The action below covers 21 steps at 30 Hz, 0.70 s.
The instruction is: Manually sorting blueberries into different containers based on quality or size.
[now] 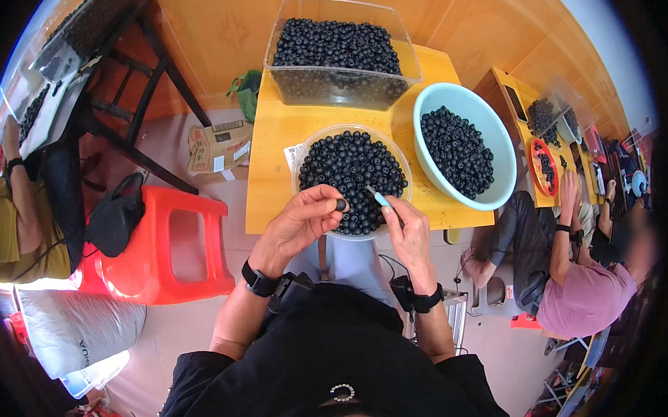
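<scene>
Left fingers point(322, 207) pinch a black bead point(340, 205) at their tips; right fingers point(394, 221), curled closed, hold a blue-handled tool point(380, 199) near it

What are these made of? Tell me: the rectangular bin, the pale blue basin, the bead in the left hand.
Rectangular bin: likely clear, glossy plastic; dark beads show through its wall.
Pale blue basin: probably opaque plastic, smooth, going by its even colour and soft sheen.
Held bead: dark and smooth-looking; wood, seed or plastic, too small to tell.
</scene>
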Available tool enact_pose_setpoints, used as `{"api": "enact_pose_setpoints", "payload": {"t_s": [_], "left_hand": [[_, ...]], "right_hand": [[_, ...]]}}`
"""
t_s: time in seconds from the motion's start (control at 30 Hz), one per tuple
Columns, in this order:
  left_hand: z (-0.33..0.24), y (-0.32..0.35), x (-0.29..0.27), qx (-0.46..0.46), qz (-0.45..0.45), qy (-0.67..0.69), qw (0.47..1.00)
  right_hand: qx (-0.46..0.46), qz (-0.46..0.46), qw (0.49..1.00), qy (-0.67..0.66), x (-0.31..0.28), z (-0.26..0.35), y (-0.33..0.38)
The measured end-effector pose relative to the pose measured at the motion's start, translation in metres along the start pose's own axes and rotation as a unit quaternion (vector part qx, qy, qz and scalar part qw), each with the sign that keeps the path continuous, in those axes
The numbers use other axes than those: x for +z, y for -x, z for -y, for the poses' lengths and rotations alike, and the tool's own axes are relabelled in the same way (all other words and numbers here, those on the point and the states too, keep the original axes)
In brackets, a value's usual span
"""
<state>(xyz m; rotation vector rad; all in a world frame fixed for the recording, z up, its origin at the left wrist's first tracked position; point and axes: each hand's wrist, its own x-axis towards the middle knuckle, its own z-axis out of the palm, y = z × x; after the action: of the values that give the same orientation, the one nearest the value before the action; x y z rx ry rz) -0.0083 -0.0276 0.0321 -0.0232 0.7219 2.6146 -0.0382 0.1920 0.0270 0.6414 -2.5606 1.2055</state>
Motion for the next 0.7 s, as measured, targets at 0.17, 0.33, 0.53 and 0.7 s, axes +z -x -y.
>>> {"api": "enact_pose_setpoints", "payload": {"t_s": [0.17,0.33,0.53,0.7], "left_hand": [[0.004,-0.005,0.0,-0.014,-0.032,0.014,0.999],[0.011,-0.003,0.001,0.003,-0.048,-0.064,0.997],[0.009,0.0,-0.003,-0.026,-0.007,-0.075,0.997],[0.012,-0.001,-0.004,-0.057,0.024,-0.051,0.997]], "right_hand": [[0.103,0.044,0.982,-0.152,-0.004,0.032,-0.003],[0.117,0.076,0.944,-0.297,0.006,0.051,-0.007],[0.213,0.124,0.858,-0.451,0.007,0.061,-0.006],[0.227,0.124,0.84,-0.477,0.005,0.06,-0.005]]}}
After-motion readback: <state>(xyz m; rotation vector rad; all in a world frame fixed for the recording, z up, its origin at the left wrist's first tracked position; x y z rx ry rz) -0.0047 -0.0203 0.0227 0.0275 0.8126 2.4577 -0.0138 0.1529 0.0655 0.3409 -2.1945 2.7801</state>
